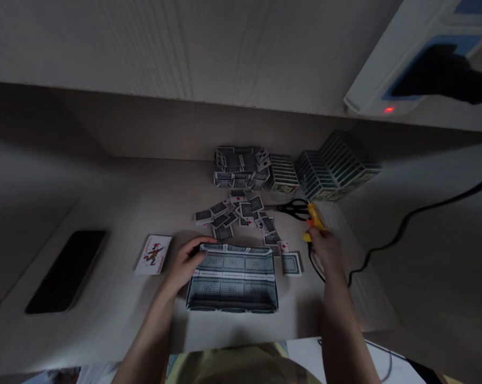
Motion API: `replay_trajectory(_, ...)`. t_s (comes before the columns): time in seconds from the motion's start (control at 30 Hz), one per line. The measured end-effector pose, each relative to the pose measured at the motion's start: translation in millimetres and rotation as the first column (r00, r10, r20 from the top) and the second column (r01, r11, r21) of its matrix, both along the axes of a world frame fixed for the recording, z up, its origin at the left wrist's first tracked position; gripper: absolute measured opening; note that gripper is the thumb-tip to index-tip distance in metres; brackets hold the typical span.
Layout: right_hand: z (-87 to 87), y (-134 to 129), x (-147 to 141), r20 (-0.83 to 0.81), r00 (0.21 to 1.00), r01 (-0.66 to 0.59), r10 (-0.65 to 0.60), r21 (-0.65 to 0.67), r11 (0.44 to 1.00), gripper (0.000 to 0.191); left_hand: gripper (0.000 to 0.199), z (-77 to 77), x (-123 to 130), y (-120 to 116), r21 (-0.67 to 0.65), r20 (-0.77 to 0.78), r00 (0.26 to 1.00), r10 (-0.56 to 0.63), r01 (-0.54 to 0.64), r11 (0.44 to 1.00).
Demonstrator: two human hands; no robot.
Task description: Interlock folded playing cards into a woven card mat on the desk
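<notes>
Left hand (187,264) in a narrow grip over the rim of a playing-card box (232,285) on the table (117,314); right hand (326,250) closed firmly around a yellow glue gun (314,221), just beside the box.

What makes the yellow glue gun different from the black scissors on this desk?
The yellow glue gun is gripped in the right hand, while the black scissors lie flat on the desk, untouched. The glue gun trails a black cord; the scissors have none. Both are beside the scattered playing cards.
</notes>
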State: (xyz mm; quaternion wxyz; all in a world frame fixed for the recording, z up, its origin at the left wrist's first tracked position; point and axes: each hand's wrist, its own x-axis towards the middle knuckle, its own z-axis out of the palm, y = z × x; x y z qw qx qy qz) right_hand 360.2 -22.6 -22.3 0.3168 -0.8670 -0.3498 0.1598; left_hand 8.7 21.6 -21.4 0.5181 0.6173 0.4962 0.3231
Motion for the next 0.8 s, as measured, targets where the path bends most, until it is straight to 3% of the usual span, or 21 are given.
replay_trajectory(0.07,3.3,2,2,-0.101,0.994,0.048,-0.046,0.017,0.999,0.033,0.032,0.5,0,0,-0.004,0.004,1.000,0.002,-0.002,1.000)
replay_trajectory(0.17,20.6,0,5,-0.428,0.903,0.139,-0.039,0.204,0.969,0.023,0.031,2.0,1,0,-0.009,0.015,1.000,0.003,-0.003,1.000)
replay_trajectory(0.27,37.5,-3,10,-0.582,0.811,0.165,0.063,0.331,0.929,0.021,0.031,2.7,1,0,-0.010,0.016,1.000,0.007,-0.007,1.000)
replay_trajectory(0.37,41.7,-7,20,-0.701,0.651,0.124,0.292,0.477,0.870,0.019,0.030,2.3,0,1,0.001,0.028,1.000,0.001,-0.001,1.000)
replay_trajectory(0.47,35.7,-10,33,-0.760,0.588,0.114,0.277,0.418,0.901,0.022,0.030,2.4,0,1,0.005,0.028,1.000,-0.003,0.003,1.000)
replay_trajectory(0.57,29.3,-13,45,-0.773,0.610,0.098,0.174,0.292,0.951,0.028,0.030,2.9,0,1,-0.005,0.016,1.000,-0.001,0.001,1.000)
replay_trajectory(0.63,26.9,-15,50,-0.749,0.644,0.097,0.153,0.279,0.955,0.030,0.031,3.1,0,1,-0.012,0.007,1.000,-0.001,0.001,1.000)
replay_trajectory(0.8,21.3,-17,54,-0.369,0.916,-0.039,0.159,0.313,0.949,0.027,0.030,3.2,1,1,-0.004,0.011,1.000,0.000,0.000,1.000)
